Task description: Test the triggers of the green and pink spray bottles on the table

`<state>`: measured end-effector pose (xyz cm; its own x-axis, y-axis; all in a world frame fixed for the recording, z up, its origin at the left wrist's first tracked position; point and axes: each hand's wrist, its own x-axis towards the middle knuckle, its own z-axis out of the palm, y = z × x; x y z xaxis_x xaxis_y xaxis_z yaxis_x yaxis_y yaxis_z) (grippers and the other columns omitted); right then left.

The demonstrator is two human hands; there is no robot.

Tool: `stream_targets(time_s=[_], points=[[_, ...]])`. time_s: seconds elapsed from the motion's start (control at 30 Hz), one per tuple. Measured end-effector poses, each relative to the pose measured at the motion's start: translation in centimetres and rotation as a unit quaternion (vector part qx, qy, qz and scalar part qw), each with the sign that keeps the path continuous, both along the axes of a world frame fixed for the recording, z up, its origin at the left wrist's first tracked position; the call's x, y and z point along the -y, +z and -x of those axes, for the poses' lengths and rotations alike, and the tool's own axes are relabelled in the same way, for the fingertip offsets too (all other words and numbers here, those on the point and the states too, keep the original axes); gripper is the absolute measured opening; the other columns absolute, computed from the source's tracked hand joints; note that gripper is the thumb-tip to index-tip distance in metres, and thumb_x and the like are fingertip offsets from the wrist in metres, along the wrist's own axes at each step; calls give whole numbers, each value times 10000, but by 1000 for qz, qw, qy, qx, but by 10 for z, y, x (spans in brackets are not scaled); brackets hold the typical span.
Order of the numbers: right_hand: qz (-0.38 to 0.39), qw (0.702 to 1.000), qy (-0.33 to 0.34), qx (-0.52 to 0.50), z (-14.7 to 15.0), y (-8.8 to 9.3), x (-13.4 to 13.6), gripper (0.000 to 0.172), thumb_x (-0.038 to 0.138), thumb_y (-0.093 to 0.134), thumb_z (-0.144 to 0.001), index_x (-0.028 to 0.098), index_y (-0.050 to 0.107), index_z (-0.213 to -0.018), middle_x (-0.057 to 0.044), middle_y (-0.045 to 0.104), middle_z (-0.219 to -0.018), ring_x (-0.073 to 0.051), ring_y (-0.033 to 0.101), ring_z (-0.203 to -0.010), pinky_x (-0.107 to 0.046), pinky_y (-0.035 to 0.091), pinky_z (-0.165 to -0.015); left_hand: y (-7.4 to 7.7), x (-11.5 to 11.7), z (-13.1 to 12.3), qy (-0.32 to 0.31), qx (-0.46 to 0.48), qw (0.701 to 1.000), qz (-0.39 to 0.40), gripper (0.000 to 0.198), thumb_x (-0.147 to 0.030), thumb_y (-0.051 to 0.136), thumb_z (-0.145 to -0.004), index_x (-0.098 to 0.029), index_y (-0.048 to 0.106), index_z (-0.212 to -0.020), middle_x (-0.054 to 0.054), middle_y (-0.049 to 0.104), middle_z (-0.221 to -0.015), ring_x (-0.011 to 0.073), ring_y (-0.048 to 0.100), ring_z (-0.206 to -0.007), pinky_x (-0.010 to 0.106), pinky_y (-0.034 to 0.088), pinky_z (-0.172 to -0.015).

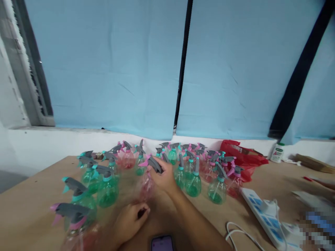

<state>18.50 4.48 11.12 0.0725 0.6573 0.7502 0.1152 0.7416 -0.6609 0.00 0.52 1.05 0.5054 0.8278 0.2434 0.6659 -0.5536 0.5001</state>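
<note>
My right hand is wrapped round the grey and pink spray head of a clear pink bottle near the middle of the table. Below and left of it, my left hand has its fingers curled; a dark gap shows between thumb and fingers, and nothing can be made out in them. On the left stand several green spray bottles and, closest to me, a pink one. More green bottles and pink bottles stand right of my right hand and along the wall.
A phone lies at the table's near edge. To the right are a white power strip with plugs, a white cable, a red bag and a white bottle with a green cap. Blue sheets hang behind the brown table.
</note>
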Motion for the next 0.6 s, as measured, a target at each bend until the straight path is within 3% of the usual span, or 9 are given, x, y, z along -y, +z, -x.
stream_targets(time_s=[0.17,0.3,0.43,0.6], points=[[12,999,5,52,-39,-9,3,375,319,689,-882,179,819,-1205,-23,764,-811,-151,618,-618,-253,524,-616,-3,-5,1,9,12,999,-38,322,-385,500,-1040,-254,739,-870,30,768,-929,233,720,-899,339,529,-835],[32,996,-17,76,-57,-34,2,377,272,673,-827,189,840,-1155,-9,756,-806,-150,612,-637,-250,511,-625,-13,-13,4,14,29,995,-93,269,-398,523,-1055,-272,755,-1105,58,744,-1174,269,688,-1116,419,530,-1010],[63,996,-31,55,-61,-55,0,380,281,681,-817,182,839,-1148,-10,751,-774,-153,609,-614,-258,509,-615,-21,-19,7,26,7,991,-131,329,-412,554,-1048,-303,717,-1313,68,679,-1380,309,622,-1264,513,490,-1117],[93,995,-5,-33,-52,-68,-2,343,336,746,-827,203,828,-1132,-56,800,-946,-192,686,-754,-303,563,-730,-25,-19,7,26,-33,991,-125,404,-446,553,-1053,-322,665,-1420,69,621,-1496,331,590,-1322,551,483,-1129]])
